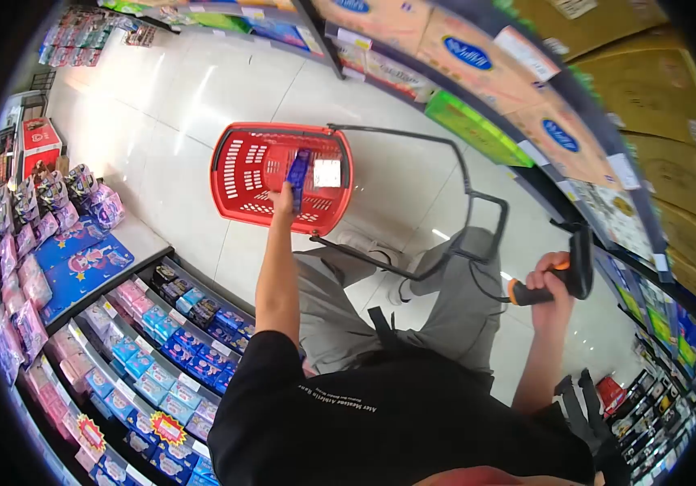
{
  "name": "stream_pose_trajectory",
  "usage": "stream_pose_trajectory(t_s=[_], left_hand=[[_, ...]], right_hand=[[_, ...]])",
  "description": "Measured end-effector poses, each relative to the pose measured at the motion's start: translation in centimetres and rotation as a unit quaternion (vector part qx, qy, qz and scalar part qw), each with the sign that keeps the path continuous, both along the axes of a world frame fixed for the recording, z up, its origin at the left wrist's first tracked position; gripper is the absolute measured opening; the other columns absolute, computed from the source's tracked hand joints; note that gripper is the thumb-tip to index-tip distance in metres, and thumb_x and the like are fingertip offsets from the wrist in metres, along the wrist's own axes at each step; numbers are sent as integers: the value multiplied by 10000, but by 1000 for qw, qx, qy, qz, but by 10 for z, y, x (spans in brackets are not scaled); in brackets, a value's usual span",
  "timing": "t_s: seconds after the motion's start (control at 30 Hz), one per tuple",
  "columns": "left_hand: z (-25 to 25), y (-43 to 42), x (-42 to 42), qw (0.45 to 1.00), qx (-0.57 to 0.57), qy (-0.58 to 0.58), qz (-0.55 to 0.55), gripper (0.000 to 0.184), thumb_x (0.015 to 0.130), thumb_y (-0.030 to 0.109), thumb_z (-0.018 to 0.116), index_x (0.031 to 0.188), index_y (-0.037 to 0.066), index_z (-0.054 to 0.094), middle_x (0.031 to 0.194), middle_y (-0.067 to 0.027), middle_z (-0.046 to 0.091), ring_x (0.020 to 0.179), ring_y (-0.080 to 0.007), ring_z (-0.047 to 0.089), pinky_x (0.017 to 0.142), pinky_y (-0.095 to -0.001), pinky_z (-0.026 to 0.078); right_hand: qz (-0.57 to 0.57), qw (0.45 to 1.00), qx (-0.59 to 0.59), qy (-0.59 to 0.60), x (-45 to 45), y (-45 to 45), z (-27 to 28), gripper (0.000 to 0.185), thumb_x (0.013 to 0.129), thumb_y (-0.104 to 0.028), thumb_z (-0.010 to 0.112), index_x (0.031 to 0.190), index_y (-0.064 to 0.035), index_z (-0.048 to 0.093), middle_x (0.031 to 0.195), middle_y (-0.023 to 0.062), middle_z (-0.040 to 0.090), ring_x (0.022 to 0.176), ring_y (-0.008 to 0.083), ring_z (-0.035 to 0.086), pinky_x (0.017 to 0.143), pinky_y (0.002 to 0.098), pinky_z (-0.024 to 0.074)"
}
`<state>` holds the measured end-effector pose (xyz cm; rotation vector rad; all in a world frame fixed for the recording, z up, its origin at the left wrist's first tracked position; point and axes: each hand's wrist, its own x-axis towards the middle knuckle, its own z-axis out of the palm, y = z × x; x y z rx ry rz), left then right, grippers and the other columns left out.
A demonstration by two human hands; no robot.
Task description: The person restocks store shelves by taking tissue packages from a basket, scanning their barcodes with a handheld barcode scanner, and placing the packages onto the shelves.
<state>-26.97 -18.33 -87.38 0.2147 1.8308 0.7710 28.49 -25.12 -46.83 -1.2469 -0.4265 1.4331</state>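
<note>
My left hand reaches into a red shopping basket and grips a slim blue-purple package. A white item lies in the basket beside the package. On the other side, my right hand is wrapped round the handle of a black and orange handheld scanner. The basket's long black handle frame stretches from the basket toward my legs.
Shelves with small blue and pink packs stand at the lower left. Tissue boxes and brown cartons fill a shelf at the upper right. Bagged goods are on a display at the left. Tiled floor lies around the basket.
</note>
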Motion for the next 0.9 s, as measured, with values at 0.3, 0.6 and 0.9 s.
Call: stream_pose_trajectory(t_s=[0.3, 0.6, 0.9], left_hand=[[260, -101, 97, 949, 99, -177, 243, 551, 912, 526, 510, 1303, 138, 494, 1285, -111, 551, 1126, -294, 545, 874, -512, 518], [475, -138, 192, 832, 227, -460, 210, 670, 812, 295, 704, 1361, 1, 458, 1322, -149, 573, 1220, -349, 554, 1099, -515, 412], [549, -138, 256, 837, 234, -479, -126, 867, 674, 156, 857, 1415, 7, 432, 1351, -114, 569, 1247, -242, 551, 1068, -401, 422]], right_hand=[[233, 963, -20, -133, -15, 15, 176, 144, 881, -34, 645, 1025, -18, 637, 871, 23, 660, 706, 59, 574, 616, 235, 457], [401, 904, 20, -148, -34, 42, 231, 215, 869, -96, 706, 1066, -18, 669, 946, 39, 722, 765, 97, 644, 684, 264, 533], [346, 934, -12, -83, -16, 57, 253, 329, 855, -87, 732, 1159, 1, 641, 1048, 70, 714, 711, 76, 590, 648, 260, 507]])
